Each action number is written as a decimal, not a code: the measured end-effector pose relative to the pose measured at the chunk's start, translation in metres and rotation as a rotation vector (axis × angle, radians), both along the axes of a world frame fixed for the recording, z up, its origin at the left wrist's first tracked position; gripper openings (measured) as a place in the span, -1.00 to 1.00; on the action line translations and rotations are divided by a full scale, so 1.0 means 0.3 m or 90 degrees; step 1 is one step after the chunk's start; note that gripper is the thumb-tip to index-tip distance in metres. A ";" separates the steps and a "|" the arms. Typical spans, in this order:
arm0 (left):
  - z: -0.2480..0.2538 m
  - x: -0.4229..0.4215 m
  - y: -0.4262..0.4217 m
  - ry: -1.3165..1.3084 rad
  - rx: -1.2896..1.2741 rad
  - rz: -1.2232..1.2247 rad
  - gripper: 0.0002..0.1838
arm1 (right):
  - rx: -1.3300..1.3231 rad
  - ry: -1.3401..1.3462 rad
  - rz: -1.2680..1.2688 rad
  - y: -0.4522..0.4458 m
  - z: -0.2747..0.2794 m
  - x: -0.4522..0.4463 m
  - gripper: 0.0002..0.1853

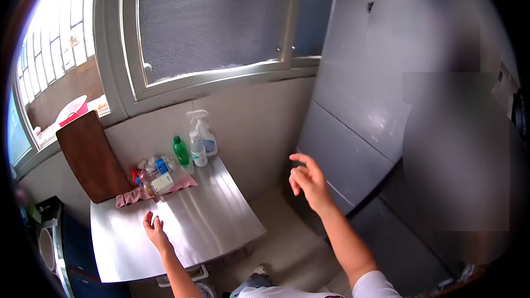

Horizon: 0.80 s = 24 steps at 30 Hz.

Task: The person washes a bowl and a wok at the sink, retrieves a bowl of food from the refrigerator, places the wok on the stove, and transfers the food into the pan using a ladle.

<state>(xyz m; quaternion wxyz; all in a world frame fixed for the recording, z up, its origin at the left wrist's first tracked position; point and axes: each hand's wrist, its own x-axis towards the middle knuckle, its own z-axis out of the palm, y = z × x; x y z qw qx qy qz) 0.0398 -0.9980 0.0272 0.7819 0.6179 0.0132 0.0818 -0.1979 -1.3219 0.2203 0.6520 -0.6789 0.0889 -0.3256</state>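
Observation:
My left hand (157, 233) hangs over the near part of a shiny metal table (204, 226), fingers apart and holding nothing. Nearest to it, at the back of the table, is a group of small bottles and packets (157, 174) on a pink cloth (184, 182). To the right of the table my right hand (310, 183) is raised in the air, in front of a grey refrigerator (353, 116). Its index finger is stretched out, the others are loosely bent, and nothing shows in it. I cannot tell its exact distance from the refrigerator.
A dark wooden board (93, 157) leans at the table's back left. Beside the wall stand a green bottle (180, 152), a white bottle (197, 149) and a spray bottle (206, 135). A window (210, 19) is above. The far right is blurred out. A shoe (261, 270) shows below.

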 end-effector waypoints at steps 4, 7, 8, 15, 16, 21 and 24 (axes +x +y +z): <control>0.049 0.098 -0.074 0.003 -0.010 0.060 -0.63 | -0.085 0.037 -0.155 -0.506 -0.102 0.345 -0.74; 0.094 0.159 -0.111 -0.020 0.028 0.130 -0.63 | -0.168 0.048 -0.210 -0.807 -0.095 0.569 -0.71; 0.115 0.183 -0.126 -0.037 0.029 0.139 -0.64 | -0.224 0.047 -0.232 -0.909 -0.071 0.635 -0.67; 0.452 0.535 -0.402 -0.212 0.157 0.142 -0.66 | -0.681 -0.106 -0.614 -1.728 0.146 1.200 -0.45; 0.489 0.603 -0.443 -0.248 0.232 0.175 -0.64 | -0.672 -0.123 -0.595 -1.750 0.176 1.261 -0.45; 0.663 1.049 -0.593 -0.312 0.372 0.228 -0.42 | -0.641 -0.281 -0.579 -1.696 0.190 1.416 -0.41; 0.729 1.262 -0.600 -0.320 0.393 0.277 -0.28 | -0.629 -0.301 -0.551 -1.677 0.187 1.427 -0.42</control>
